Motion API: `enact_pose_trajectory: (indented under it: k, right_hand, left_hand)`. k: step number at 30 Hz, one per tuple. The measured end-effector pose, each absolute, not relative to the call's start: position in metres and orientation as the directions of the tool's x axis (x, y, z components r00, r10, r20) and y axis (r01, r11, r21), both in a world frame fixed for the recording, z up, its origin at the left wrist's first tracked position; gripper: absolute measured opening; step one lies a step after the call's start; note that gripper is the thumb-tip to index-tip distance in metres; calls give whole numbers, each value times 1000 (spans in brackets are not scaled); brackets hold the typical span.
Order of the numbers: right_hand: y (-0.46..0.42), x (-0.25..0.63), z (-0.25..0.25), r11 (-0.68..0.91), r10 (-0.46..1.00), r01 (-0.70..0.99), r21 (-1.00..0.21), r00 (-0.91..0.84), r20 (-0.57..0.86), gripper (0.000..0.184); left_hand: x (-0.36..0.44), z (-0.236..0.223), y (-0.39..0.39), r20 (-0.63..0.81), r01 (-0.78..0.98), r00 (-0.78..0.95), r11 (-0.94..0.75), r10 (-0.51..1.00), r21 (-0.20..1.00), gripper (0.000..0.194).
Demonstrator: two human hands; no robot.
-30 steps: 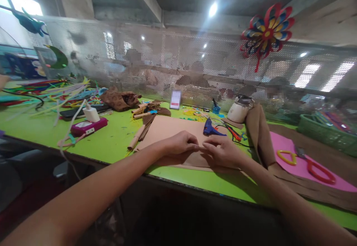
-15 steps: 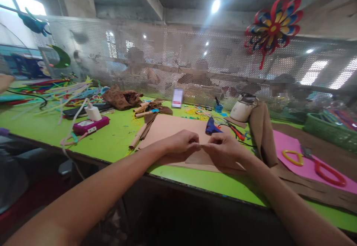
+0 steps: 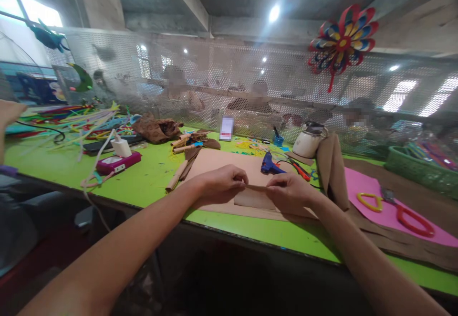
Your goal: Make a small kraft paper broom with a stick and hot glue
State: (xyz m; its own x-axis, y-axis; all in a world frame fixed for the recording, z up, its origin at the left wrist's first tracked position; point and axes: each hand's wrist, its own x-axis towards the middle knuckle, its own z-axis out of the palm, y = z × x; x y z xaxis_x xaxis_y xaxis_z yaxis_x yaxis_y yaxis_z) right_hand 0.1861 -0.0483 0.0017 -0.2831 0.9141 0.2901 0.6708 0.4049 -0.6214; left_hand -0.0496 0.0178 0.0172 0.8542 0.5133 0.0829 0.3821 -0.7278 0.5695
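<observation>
The brown paper (image 3: 255, 200) is over the tan sheet (image 3: 211, 161), between the hands. Uneven pulling could crease or tear it. Its long axis runs left to right, across the person. The left hand (image 3: 227, 178) and right hand (image 3: 292, 187) pinch its opposite ends between fingers. Just beyond lies the glue gun (image 3: 268, 164).

Paper pc. (image 3: 255, 200) looks matt, tabletop (image 3: 153, 182) smooth w/ slight sheen.

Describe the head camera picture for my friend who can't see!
A person's left hand and right hand pinch brown paper between them, over a tan sheet on a green table. A blue glue gun lies just beyond, and scissors with yellow and red handles rest on pink paper to the right.
</observation>
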Motion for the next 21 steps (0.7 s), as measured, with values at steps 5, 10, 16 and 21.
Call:
enact_pose_trajectory:
  k: [5, 10, 16, 21]
  right_hand:
    - [-50, 180, 8, 559, 765, 765, -319, -327, 555, 19]
    - [-62, 173, 20, 575, 554, 816, 56, -439, 707, 23]
    - [-70, 163, 8, 583, 619, 784, 212, -598, 509, 14]
    - [-73, 155, -3, 614, 656, 762, 207, -638, 403, 16]
  left_hand:
    - [-52, 25, 24, 304, 430, 782, -825, 544, 367, 17]
    - [-60, 53, 14, 537, 369, 798, -926, 272, -80, 23]
    - [-73, 32, -8, 352, 286, 919, -917, 179, -280, 18]
    - [-73, 6, -6, 318, 289, 923, -938, 219, -192, 12]
